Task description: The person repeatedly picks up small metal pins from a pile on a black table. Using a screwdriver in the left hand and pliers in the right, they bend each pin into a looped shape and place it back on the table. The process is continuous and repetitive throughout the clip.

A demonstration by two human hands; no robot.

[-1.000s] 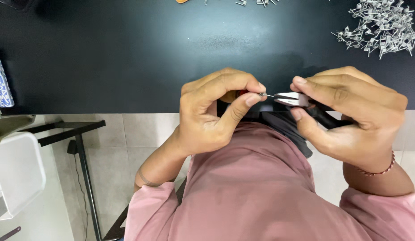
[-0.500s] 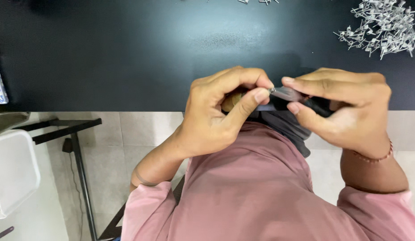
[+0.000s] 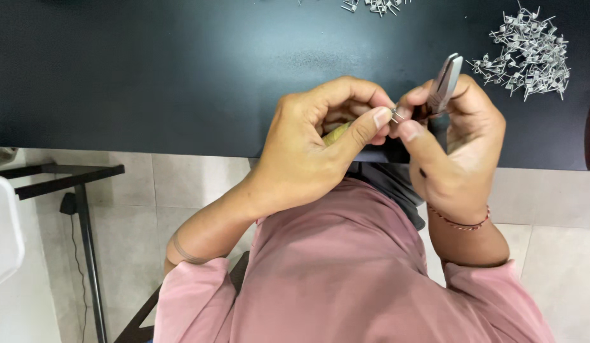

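— Black tabletop (image 3: 149,76) fills the upper part of the view, with pale floor tiles (image 3: 199,184) below its near edge. What sits closest to the camera?

— Nearest is a pink shirt (image 3: 345,279), then two bare forearms rising toward the table edge. A thin red bracelet (image 3: 465,222) circles the right wrist.

— And the hands?

— Both meet just over the near edge of the tabletop. On the left hand (image 3: 307,152) the fingers are curled, and its thumb and forefinger are pressed together on a tiny metal piece (image 3: 395,115). Something yellowish (image 3: 336,133) peeks out from inside that curled palm; I cannot tell what it is.

— The right hand?

— The right hand (image 3: 460,152) is touching the left at the fingertips, its thumb and forefinger closing on the same small metal piece from the other side. Its remaining fingers are wrapped around a pair of small grey pliers (image 3: 446,81), whose closed tip sticks up past the knuckles, over the tabletop.

— Anything beyond the hands?

— Farther back on the tabletop, to the right of the hands, lies a heap of small metal pieces (image 3: 526,54). A smaller scatter of them (image 3: 371,5) lies at the far edge, straight behind the hands. Left of the table, under its edge, stands a black metal frame (image 3: 66,181), and a white container (image 3: 3,228) shows at the left border.
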